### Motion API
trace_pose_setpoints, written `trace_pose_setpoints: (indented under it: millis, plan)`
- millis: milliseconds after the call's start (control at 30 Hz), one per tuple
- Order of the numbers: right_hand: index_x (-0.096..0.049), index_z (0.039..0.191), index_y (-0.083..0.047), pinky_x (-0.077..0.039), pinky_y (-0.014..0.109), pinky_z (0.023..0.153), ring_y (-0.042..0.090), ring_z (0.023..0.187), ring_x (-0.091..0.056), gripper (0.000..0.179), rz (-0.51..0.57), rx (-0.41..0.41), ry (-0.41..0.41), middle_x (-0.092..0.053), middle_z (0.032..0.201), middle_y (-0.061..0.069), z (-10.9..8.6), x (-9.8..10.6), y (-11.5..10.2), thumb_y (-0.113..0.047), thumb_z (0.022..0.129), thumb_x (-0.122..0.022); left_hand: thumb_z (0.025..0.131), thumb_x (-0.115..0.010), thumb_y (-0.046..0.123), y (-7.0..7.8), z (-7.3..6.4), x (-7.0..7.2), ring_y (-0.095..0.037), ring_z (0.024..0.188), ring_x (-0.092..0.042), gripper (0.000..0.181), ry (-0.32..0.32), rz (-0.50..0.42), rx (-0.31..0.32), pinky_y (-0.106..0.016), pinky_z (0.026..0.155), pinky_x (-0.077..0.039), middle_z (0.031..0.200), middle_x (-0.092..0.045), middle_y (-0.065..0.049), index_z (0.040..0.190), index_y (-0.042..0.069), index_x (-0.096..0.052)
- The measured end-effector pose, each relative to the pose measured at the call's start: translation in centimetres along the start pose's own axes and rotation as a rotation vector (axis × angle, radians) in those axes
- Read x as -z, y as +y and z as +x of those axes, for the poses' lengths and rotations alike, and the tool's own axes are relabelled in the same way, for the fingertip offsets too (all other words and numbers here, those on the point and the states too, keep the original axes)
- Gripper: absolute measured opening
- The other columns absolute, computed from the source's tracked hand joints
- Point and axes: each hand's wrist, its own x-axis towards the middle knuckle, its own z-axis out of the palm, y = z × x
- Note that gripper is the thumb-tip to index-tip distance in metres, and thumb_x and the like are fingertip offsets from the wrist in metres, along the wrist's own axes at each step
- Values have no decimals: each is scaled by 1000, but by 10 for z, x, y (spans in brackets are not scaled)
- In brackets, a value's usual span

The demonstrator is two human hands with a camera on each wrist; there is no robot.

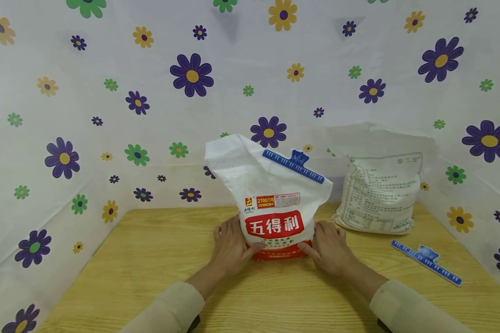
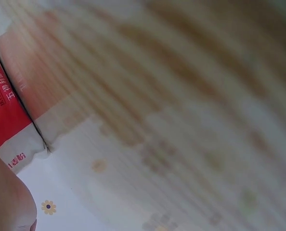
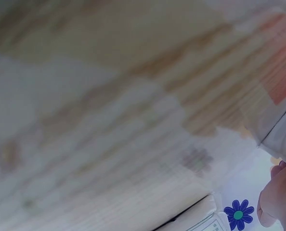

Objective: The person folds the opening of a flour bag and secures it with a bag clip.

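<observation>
A white and red flour bag (image 1: pixel 281 185) stands upright at the middle of the table, its loose top leaning left. Across the upper right of the bag sits a blue sealing clip (image 1: pixel 294 166) with a piano-key pattern. My left hand (image 1: pixel 232 247) grips the lower left side of the bag, thumb over the front. On the opposite side my right hand (image 1: pixel 331 247) holds the lower right, its thumb also on the front. Each wrist view catches only part of its hand beside the bag; the fingers behind the bag are hidden.
A second white bag (image 1: pixel 379 196) with green print stands at the back right, its translucent top unclipped. Before it, another blue clip (image 1: pixel 427 262) lies on the wooden table (image 1: pixel 158 263). A flower-patterned cloth (image 1: pixel 158 125) hangs behind and at both sides.
</observation>
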Motion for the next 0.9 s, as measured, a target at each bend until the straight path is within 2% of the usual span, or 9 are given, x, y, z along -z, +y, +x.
trace_pose_setpoints:
  millis: [233, 433, 533, 633, 767, 900]
  plan:
    - [-49, 135, -1, -26, 52, 92, 34, 123, -44, 81, 5, -3, 13, -52, 130, 14, 2, -1, 3, -71, 95, -42, 90, -41, 77, 3, 2, -2, -35, 131, -37, 96, 19, 12, 13, -49, 99, -23, 143, -42, -16, 151, 5, -23]
    - [-48, 139, -3, -27, 53, 93, 33, 121, -45, 77, 24, -6, 20, -53, 130, 13, 4, -6, 3, -67, 97, -43, 92, -46, 71, 1, -1, -7, -35, 128, -39, 94, 38, -5, 37, -48, 95, -25, 143, -44, -17, 152, 3, -22]
    - [-48, 140, -3, -27, 53, 93, 33, 121, -45, 77, 42, -6, 18, -53, 128, 13, 6, -9, 2, -67, 97, -43, 93, -50, 67, -3, -2, -3, -35, 127, -41, 92, 53, 45, 32, -49, 96, -26, 142, -46, -18, 152, 2, -24]
    - [-50, 139, -2, -28, 52, 92, 31, 121, -45, 76, 52, -35, 10, -54, 127, 13, 5, -9, 4, -65, 97, -46, 94, -49, 66, -8, -1, 0, -36, 129, -40, 89, 13, 72, 26, -51, 100, -25, 144, -46, -19, 151, 3, -27]
    - [-51, 137, -3, -28, 54, 93, 31, 122, -44, 75, 75, -52, -3, -54, 127, 12, 3, -6, 8, -64, 95, -50, 96, -39, 69, -12, -2, -4, -37, 134, -33, 85, -97, -1, 48, -52, 104, -23, 149, -40, -18, 150, 3, -28]
    - [-50, 137, -3, -25, 53, 96, 32, 123, -42, 77, 78, -17, 9, -53, 129, 12, 6, -5, 10, -67, 94, -50, 97, -41, 67, -13, 0, -5, -36, 134, -33, 83, -107, -59, 75, -51, 106, -22, 149, -41, -17, 149, 3, -31]
